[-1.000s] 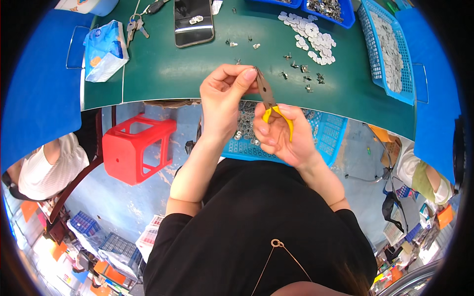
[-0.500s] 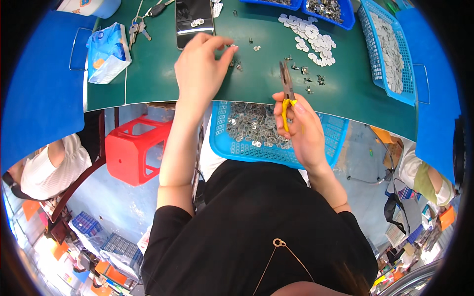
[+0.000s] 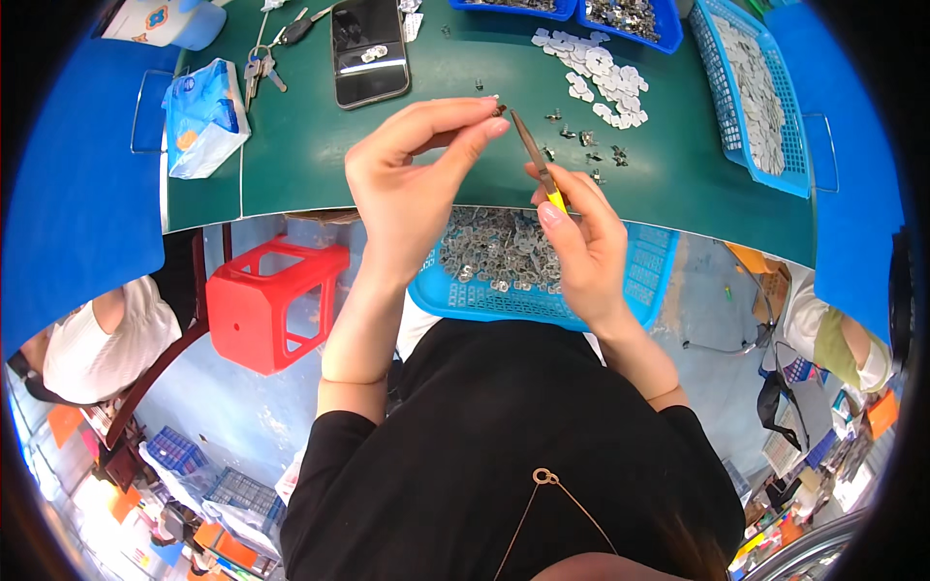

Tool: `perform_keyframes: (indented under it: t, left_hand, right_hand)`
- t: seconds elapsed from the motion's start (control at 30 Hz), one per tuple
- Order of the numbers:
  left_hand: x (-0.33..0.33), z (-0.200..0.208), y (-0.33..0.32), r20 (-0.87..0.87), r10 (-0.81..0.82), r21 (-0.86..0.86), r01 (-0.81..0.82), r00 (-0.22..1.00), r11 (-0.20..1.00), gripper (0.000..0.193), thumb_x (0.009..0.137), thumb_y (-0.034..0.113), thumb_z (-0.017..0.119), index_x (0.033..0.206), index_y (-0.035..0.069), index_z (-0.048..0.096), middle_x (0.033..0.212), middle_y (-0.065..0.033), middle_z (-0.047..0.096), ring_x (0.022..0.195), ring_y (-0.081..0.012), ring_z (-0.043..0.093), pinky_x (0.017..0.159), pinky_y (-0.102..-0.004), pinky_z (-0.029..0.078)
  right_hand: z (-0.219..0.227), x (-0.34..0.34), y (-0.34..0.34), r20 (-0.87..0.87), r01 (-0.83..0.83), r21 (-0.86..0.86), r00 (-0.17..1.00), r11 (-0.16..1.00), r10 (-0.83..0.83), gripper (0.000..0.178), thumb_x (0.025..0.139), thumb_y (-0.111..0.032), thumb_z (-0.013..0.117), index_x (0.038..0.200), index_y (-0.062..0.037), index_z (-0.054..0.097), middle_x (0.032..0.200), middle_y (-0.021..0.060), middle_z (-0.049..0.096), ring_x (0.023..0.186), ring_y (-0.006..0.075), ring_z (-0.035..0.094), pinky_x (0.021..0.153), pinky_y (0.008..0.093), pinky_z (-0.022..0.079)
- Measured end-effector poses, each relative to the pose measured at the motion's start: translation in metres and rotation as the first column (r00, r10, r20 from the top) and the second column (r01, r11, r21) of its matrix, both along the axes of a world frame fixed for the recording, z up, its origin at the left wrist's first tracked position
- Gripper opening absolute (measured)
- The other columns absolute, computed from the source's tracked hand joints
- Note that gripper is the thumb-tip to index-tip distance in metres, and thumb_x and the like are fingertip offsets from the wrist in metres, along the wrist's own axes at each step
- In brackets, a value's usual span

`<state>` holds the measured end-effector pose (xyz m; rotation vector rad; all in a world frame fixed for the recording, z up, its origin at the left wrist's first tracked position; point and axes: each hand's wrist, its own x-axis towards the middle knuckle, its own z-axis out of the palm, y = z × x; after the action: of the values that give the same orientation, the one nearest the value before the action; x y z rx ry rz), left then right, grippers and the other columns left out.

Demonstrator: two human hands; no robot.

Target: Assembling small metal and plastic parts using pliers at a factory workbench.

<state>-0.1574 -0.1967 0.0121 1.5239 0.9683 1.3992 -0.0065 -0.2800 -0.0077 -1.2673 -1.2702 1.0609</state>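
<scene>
Within left grip (image 3: 407, 189), small part (image 3: 500, 111)

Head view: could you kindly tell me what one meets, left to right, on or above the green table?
Packet → keys → phone → pliers → tabletop basket

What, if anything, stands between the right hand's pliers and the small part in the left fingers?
Nothing visible: the pliers have their tip just right of the small dark part in the left fingers.
</scene>
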Motion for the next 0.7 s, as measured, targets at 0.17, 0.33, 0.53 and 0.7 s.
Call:
perform_keyframes:
  t: [0.17, 0.33, 0.53, 0.7]
  left_hand:
    - [-0.0050, -0.0019, -0.0045, -0.061, -0.012, 0.086, 0.018, 0.998, 0.996, 0.018, 0.074, -0.009, 0.070, 0.091, -0.004, 0.069, 0.091, -0.0126, 0.068, 0.084, -0.0156, 0.064, 0.073, -0.0234, 0.052]
    - [-0.0047, 0.0000, -0.0048, -0.126, 0.008, 0.129, 0.008, 0.992, 0.992, 0.018, 0.072, -0.008, 0.070, 0.090, -0.003, 0.070, 0.090, -0.0122, 0.068, 0.086, -0.0169, 0.064, 0.074, -0.0239, 0.052]
    - [-0.0015, -0.0030, -0.0056, -0.131, 0.058, 0.182, -0.034, 0.990, 0.983, 0.015, 0.072, -0.006, 0.072, 0.085, -0.001, 0.071, 0.085, -0.0104, 0.069, 0.076, -0.0164, 0.066, 0.067, -0.0251, 0.052]
    - [0.0002, -0.0020, -0.0090, -0.127, 0.025, 0.141, -0.007, 0.992, 0.990, 0.016, 0.073, -0.008, 0.070, 0.088, -0.003, 0.070, 0.088, -0.0112, 0.068, 0.084, -0.0161, 0.064, 0.073, -0.0236, 0.051]
  right_hand:
    - [0.0007, 0.0003, -0.0012, 0.003, 0.001, 0.045, 1.000, 0.999, -0.001, 0.035, 0.088, -0.005, 0.050, 0.121, 0.0060, 0.052, 0.107, 0.0108, 0.057, 0.088, 0.0116, 0.049, 0.075, 0.0231, 0.041]
    - [0.0049, 0.0009, -0.0037, -0.021, 0.016, 0.003, 1.000, 1.000, -0.016, 0.034, 0.088, -0.003, 0.050, 0.120, 0.0066, 0.054, 0.107, 0.0113, 0.058, 0.084, 0.0114, 0.050, 0.073, 0.0223, 0.041]
    - [0.0036, 0.0036, -0.0026, 0.025, 0.011, -0.011, 1.000, 1.000, -0.011, 0.033, 0.087, 0.000, 0.051, 0.119, 0.0073, 0.054, 0.103, 0.0103, 0.058, 0.084, 0.0111, 0.050, 0.074, 0.0229, 0.041]
    - [0.0030, 0.0035, -0.0029, 0.014, 0.009, 0.001, 1.000, 1.000, -0.009, 0.032, 0.088, -0.001, 0.050, 0.118, 0.0077, 0.055, 0.097, 0.0084, 0.057, 0.084, 0.0111, 0.049, 0.075, 0.0232, 0.041]
